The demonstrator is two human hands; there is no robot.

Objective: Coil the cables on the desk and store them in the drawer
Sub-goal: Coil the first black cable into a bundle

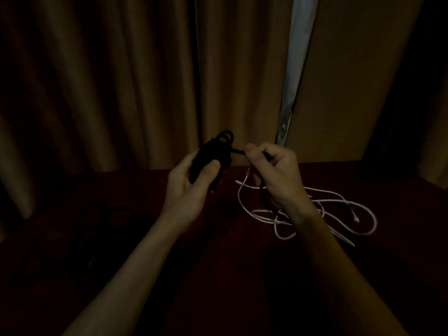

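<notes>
- My left hand (pixel 191 185) is wrapped round the coiled black cable bundle (pixel 218 147), thumb pressed across its front. The bundle is held up off the surface, its long axis running roughly 12 to 6 o'clock.
- The bundle's short free black tail (pixel 238 152) leaves it toward 3 o'clock. My right hand (pixel 276 173) pinches that tail between thumb and curled fingers, just beside the bundle.
- I judge the next wrap turns on that short 9-to-3 span, and the right hand is the nearer one to lead it.
- A loose thin white cable (pixel 339 207) sprawls uncoiled at 4 o'clock, partly under my right wrist.
- At 8 o'clock there may be another dark cable (pixel 101 221), but it is too dim to be sure.
- The dark red tabletop (pixel 230 263) is backed by tan pleated curtains (pixel 121 81). No drawer is in view.
</notes>
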